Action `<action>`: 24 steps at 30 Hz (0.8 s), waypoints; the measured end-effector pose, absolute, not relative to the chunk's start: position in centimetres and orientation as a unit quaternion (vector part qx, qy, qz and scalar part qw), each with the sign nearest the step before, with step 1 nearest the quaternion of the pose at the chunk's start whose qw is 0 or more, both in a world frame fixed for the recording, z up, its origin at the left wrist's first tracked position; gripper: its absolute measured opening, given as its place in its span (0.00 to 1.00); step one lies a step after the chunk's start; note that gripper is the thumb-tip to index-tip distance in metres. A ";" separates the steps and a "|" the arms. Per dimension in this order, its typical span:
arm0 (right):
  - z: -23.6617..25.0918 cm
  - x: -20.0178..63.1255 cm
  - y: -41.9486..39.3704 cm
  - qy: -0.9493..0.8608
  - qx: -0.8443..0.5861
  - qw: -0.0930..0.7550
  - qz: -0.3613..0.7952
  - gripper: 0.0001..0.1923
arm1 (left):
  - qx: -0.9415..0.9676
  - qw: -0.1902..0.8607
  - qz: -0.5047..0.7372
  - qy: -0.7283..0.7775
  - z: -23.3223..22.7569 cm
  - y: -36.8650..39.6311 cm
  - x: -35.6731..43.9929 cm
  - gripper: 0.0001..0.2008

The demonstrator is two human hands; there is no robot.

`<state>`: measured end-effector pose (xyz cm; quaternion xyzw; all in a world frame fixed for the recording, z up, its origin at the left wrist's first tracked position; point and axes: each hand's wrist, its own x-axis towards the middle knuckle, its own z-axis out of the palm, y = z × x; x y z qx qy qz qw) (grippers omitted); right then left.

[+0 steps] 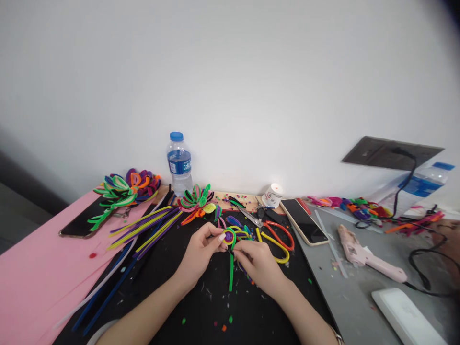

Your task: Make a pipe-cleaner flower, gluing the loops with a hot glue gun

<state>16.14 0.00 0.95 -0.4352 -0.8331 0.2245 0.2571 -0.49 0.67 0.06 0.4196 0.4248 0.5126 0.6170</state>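
— Status?
— Left hand (201,247) pinches multicolour coil (229,236); right hand (260,261) pinches green stem (230,278) just beside. Coil's between them, above black mat (201,311).
— Tip?
— Brace coil, bend stem gently, keep it flat.

A small pipe-cleaner coil (229,237), purple at its centre with yellow around it and bright green curving over the outside, is held between the fingertips of the left hand (203,249) and right hand (256,261), its straight green tail (231,277) hanging below.
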 end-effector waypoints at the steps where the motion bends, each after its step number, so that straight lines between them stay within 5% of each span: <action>1: 1.0 16.1 0.0 -0.833 -0.436 0.257 0.224 0.09 | 0.421 0.617 0.512 0.424 0.1 0.7 -0.5 0.07; 24: 1.0 16.1 0.0 -0.837 -0.432 0.253 0.222 0.09 | 0.417 0.620 0.508 0.428 0.3 0.6 -0.5 0.08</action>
